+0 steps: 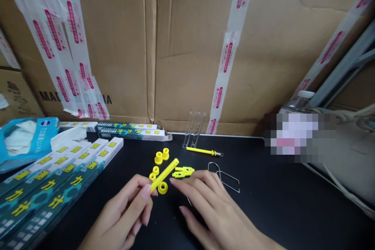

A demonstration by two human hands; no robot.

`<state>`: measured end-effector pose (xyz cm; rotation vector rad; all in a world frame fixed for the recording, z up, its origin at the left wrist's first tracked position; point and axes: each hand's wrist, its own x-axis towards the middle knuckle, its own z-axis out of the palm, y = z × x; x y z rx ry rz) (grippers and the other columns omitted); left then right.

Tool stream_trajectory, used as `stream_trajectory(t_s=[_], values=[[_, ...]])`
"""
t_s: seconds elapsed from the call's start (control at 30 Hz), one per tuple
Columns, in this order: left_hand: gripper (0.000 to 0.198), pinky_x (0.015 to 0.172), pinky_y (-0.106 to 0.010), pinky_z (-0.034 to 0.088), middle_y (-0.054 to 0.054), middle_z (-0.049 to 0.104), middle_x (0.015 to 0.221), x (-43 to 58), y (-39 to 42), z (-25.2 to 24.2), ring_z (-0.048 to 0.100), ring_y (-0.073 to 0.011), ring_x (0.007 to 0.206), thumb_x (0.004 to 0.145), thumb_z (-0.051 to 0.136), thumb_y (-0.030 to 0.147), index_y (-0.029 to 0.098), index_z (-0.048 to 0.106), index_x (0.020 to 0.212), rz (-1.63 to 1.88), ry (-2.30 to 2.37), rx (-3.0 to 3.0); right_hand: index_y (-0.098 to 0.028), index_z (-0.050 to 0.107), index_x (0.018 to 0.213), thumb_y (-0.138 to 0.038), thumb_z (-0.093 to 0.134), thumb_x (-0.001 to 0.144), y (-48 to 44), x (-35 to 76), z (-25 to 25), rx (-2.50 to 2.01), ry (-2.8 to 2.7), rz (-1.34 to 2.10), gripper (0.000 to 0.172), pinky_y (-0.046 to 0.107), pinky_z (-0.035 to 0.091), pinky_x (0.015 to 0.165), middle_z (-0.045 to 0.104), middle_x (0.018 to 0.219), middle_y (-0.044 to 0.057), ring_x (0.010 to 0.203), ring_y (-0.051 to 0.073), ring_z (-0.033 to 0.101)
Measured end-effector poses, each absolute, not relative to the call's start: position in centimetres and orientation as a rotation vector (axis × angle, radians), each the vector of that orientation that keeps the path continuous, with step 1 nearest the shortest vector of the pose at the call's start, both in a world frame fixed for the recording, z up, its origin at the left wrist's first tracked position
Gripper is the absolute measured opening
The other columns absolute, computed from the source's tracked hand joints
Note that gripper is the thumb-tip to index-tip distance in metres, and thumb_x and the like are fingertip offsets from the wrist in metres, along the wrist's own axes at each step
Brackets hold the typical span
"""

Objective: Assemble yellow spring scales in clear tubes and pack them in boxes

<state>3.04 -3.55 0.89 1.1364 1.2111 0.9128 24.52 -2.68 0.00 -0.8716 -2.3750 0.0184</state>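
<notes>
Between thumb and fingers, my left hand [129, 207] pinches a yellow plastic rod [165, 174], tilted up to the right. My right hand [208, 203] hovers just right of it, thumb and index finger apart, with nothing visible between them. Under and beside the rod lie several yellow flanged caps [158, 158] and a yellow ring [162, 188]. Flat yellow strips with slots [183, 172] rest just beyond my right fingertips. Bent metal wire hooks [228, 179] lie by my right hand, partly hidden behind it. Farther back is another yellow rod with a spring end [205, 151].
Two clear tubes [195, 129] stand near the back edge. Printed long boxes [67, 187] lie at left, with more boxes [131, 133] behind. A blue tissue pack [29, 140] sits far left, a bottle [301, 103] at right. Taped cardboard [187, 47] walls the back of the black table [281, 203].
</notes>
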Motion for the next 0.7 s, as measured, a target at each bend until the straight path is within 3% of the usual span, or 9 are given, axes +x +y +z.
stream_trajectory(t_s=[0.1, 0.23, 0.37, 0.5, 0.57, 0.7], values=[[0.045, 0.032, -0.014, 0.017, 0.007, 0.048, 0.059, 3.1, -3.7, 0.8, 0.031, -0.0061, 0.042, 0.078, 0.069, 0.064, 0.022, 0.057, 0.085, 0.953, 1.181, 1.167, -0.015, 0.050, 0.142, -0.017, 0.054, 0.097, -2.4, 23.6, 0.0, -0.877, -2.535, 0.023, 0.045, 0.057, 0.047, 0.103, 0.062, 0.139, 0.007, 0.120, 0.034, 0.053], [0.048, 0.032, -0.013, 0.019, 0.006, 0.051, 0.058, 3.1, -3.6, 0.3, 0.031, -0.0062, 0.043, 0.077, 0.070, 0.066, 0.020, 0.060, 0.091, 0.970, 1.191, 1.167, -0.021, 0.057, 0.135, -0.022, 0.050, 0.100, -2.1, 23.6, -0.3, -0.855, -2.588, 0.033, 0.035, 0.069, 0.035, 0.109, 0.063, 0.140, 0.003, 0.129, 0.037, 0.048], [0.048, 0.032, -0.016, 0.018, 0.006, 0.052, 0.057, 3.1, -3.5, 0.0, 0.029, -0.0070, 0.042, 0.080, 0.067, 0.065, 0.019, 0.061, 0.095, 0.955, 1.188, 1.208, -0.018, 0.062, 0.118, -0.012, 0.053, 0.099, -2.3, 24.2, -0.7, -0.727, -2.406, 0.172, 0.023, 0.046, 0.046, 0.107, 0.074, 0.113, 0.005, 0.116, 0.026, 0.059], [0.042, 0.040, -0.019, 0.016, 0.008, 0.041, 0.059, 2.9, -3.6, 0.1, 0.026, -0.0087, 0.048, 0.086, 0.060, 0.062, 0.020, 0.066, 0.090, 0.918, 1.232, 1.399, -0.021, 0.058, 0.115, -0.007, 0.056, 0.094, -2.9, 24.6, -1.2, -0.737, -2.185, 0.414, 0.025, 0.026, 0.057, 0.086, 0.069, 0.103, 0.005, 0.096, 0.017, 0.067], [0.040, 0.047, -0.020, 0.020, 0.008, 0.034, 0.061, 2.8, -3.7, 0.2, 0.026, -0.0102, 0.053, 0.090, 0.056, 0.060, 0.021, 0.066, 0.087, 0.905, 1.258, 1.514, -0.025, 0.055, 0.112, -0.007, 0.058, 0.092, -3.2, 24.7, -1.5, -0.808, -2.030, 0.448, 0.027, 0.022, 0.058, 0.081, 0.068, 0.100, 0.001, 0.089, 0.014, 0.068], [0.038, 0.053, -0.023, 0.023, 0.007, 0.033, 0.062, 2.8, -3.9, 0.6, 0.030, -0.0126, 0.058, 0.093, 0.050, 0.057, 0.022, 0.063, 0.086, 0.838, 1.279, 1.614, -0.029, 0.053, 0.116, -0.009, 0.063, 0.090, -3.2, 24.7, -2.0, -0.891, -1.836, 0.526, 0.034, 0.021, 0.059, 0.087, 0.068, 0.099, -0.002, 0.091, 0.013, 0.070]])
